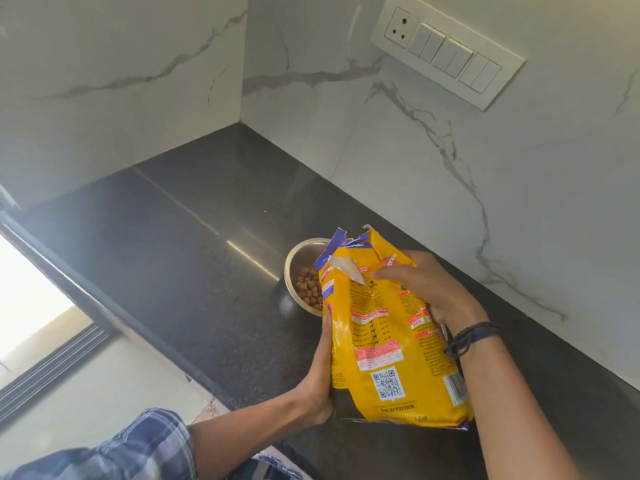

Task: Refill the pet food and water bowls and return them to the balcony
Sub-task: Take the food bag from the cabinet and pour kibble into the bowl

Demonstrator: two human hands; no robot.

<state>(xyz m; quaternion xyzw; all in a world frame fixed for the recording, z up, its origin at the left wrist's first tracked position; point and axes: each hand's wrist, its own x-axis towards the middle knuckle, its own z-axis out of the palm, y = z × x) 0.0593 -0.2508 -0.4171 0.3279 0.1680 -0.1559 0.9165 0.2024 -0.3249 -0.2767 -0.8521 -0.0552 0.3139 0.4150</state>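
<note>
Two bare forearms, one checked sleeve, one dark wristband.

The left arm entered from the lower left of the frame, its sleeve [114, 448] a blue-and-white checked shirt cloth, pushed up in folds so the forearm below it was bare to the left hand [320, 379]. A further patch of the same checked cloth showed at the bottom edge, near the middle. The right arm rose from the lower right with no sleeve in view; round its wrist sat a dark wristband [467, 337] of several thin cords, just below the right hand [429, 289]. No rings showed on the fingers that could be seen.
</note>
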